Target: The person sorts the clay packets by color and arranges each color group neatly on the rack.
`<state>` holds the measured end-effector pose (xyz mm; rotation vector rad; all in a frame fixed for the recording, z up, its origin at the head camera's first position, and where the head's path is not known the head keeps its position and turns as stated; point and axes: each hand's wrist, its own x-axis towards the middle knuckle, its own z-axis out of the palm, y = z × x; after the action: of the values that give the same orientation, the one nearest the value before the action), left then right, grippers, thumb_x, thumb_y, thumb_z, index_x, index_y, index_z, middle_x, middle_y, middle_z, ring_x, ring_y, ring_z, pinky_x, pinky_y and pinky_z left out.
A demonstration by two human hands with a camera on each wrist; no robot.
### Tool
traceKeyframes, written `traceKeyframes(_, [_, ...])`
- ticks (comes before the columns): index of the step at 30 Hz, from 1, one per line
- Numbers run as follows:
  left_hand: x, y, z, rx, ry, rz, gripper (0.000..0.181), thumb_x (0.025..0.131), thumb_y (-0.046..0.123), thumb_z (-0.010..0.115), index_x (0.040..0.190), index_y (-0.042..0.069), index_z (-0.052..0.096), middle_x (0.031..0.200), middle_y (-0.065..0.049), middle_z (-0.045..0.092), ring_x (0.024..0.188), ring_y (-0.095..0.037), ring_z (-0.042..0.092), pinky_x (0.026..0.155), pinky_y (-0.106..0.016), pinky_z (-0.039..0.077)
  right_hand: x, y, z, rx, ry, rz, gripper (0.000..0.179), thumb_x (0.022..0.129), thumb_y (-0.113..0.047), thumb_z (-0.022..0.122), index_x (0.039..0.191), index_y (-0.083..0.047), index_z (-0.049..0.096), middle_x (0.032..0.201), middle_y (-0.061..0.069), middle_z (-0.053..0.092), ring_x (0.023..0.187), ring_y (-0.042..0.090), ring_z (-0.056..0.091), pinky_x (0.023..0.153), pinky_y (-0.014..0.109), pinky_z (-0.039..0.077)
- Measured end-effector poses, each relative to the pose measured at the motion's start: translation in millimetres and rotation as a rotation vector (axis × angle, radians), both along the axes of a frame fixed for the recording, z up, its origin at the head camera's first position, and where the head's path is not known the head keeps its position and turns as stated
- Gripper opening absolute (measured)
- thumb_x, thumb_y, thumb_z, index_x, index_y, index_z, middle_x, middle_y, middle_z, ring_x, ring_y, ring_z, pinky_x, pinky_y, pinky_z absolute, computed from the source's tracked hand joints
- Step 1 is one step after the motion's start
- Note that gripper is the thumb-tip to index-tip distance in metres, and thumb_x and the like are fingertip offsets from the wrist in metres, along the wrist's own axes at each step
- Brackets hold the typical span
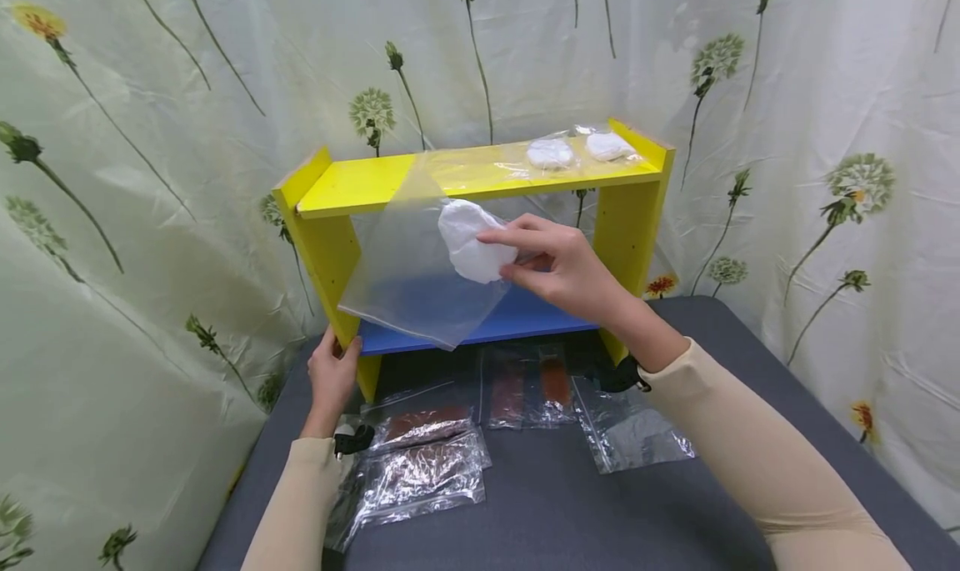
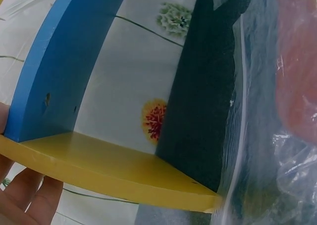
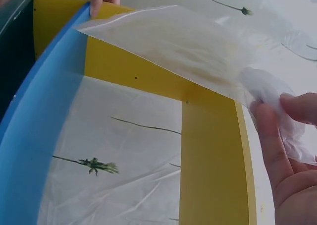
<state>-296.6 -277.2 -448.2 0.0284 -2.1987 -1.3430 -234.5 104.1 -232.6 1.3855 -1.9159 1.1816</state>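
Note:
In the head view my right hand [image 1: 558,267] pinches a clear zip bag [image 1: 405,262] by the round white item inside it [image 1: 472,242]; what that item is I cannot tell. The bag's loose part hangs to the left, in front of the shelf unit. My left hand [image 1: 333,375] grips the lower left side of the yellow and blue shelf unit [image 1: 315,267]. Its fingers [image 2: 44,197] lie against the outside of the yellow panel in the left wrist view. In the right wrist view, thumb and fingers [image 3: 272,136] press the white item through the plastic.
Two white items in clear bags [image 1: 551,152] lie on the top yellow shelf at right. On the dark table [image 1: 555,504], bags with reddish-brown contents [image 1: 427,446] and a bag with greyish contents [image 1: 641,429] lie before and under the unit. A flowered curtain [image 1: 787,179] hangs behind.

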Motion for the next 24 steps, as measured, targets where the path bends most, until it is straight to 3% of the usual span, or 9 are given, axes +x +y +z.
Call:
traceKeyframes(5, [0.3, -0.1, 0.4, -0.009, 0.007, -0.007, 0.037, 0.100, 0.018, 0.065, 0.136, 0.014, 0.058, 0.130, -0.018, 0.062, 0.118, -0.039, 0.062, 0.093, -0.058, 0.051, -7.6, 0, 14.4, -0.053, -0.054, -0.015, 0.044, 0.084, 0.017, 0.070, 0.127, 0.007, 0.066, 0.116, 0.020, 0.064, 0.093, 0.029, 0.059, 0.071, 0.033, 0.055])
traceKeyframes(10, [0.0, -0.4, -0.2, -0.007, -0.007, -0.008, 0.039, 0.100, 0.018, 0.064, 0.138, 0.014, 0.057, 0.132, -0.018, 0.062, 0.120, -0.039, 0.061, 0.094, -0.058, 0.050, -18.1, -3, 30.2, -0.118, -0.077, -0.022, 0.045, 0.084, 0.017, 0.070, 0.128, 0.008, 0.064, 0.116, 0.022, 0.064, 0.101, 0.029, 0.061, 0.079, 0.033, 0.059])
traceKeyframes(17, [0.1, -1.6, 0.1, -0.010, -0.001, -0.006, 0.039, 0.099, 0.017, 0.065, 0.137, 0.014, 0.057, 0.131, -0.018, 0.062, 0.120, -0.039, 0.061, 0.094, -0.058, 0.050, -31.6, -7, 50.9, -0.161, -0.129, -0.038, 0.045, 0.086, 0.013, 0.071, 0.129, 0.005, 0.064, 0.117, 0.020, 0.065, 0.096, 0.035, 0.072, 0.082, 0.033, 0.058])
traceKeyframes(24, [-1.3, -2.5, -1.2, -0.028, 0.007, -0.013, 0.039, 0.100, 0.020, 0.065, 0.138, 0.015, 0.057, 0.131, -0.018, 0.062, 0.120, -0.038, 0.061, 0.094, -0.057, 0.050, -57.4, -7, 66.5, -0.199, -0.180, -0.092, 0.048, 0.085, 0.005, 0.076, 0.131, -0.005, 0.067, 0.119, 0.009, 0.068, 0.090, 0.025, 0.074, 0.073, 0.029, 0.057])
